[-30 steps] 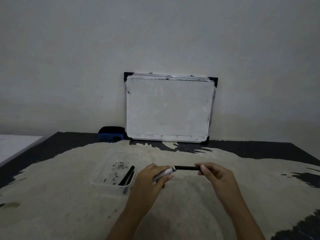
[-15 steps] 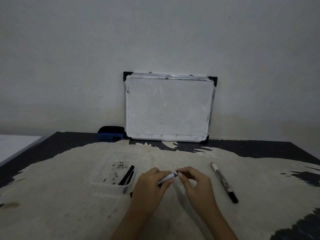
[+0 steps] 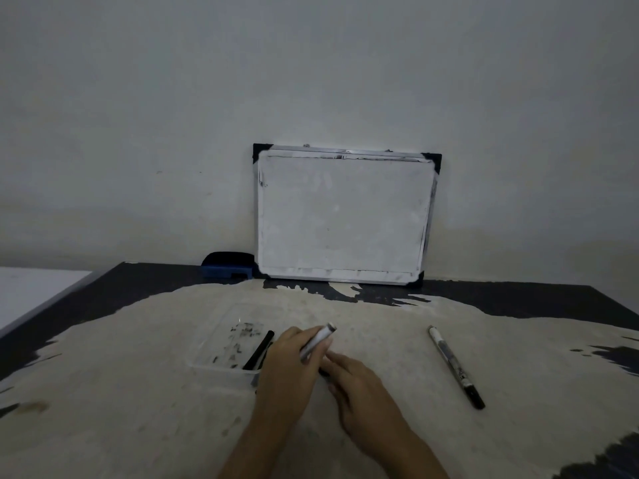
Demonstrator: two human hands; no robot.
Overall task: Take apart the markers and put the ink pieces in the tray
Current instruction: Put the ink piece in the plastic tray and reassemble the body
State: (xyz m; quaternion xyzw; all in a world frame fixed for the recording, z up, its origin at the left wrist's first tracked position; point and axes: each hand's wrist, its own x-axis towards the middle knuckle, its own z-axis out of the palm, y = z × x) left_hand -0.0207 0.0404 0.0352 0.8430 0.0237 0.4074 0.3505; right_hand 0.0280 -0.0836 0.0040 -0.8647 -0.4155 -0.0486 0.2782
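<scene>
My left hand [image 3: 288,366] grips a grey-white marker barrel [image 3: 316,342], tilted with its open end pointing up and to the right. My right hand [image 3: 358,387] is just below and to the right of it. Its fingertips pinch the small black end piece [image 3: 323,373] at the barrel's lower end. Left of my hands sits a clear plastic tray [image 3: 211,364], smudged with ink. It holds black ink pieces [image 3: 258,350] along its right side. A second, whole marker [image 3: 453,364] with a black cap lies on the table to the right.
A small whiteboard [image 3: 342,216] leans against the wall at the back of the table. A blue eraser [image 3: 226,266] sits beside its lower left corner. The worn table top [image 3: 138,409] is pale with dark edges.
My right hand left the barrel's upper end and dropped to its lower end. The black piece it held out to the right is gone from view. The marker on the right became visible.
</scene>
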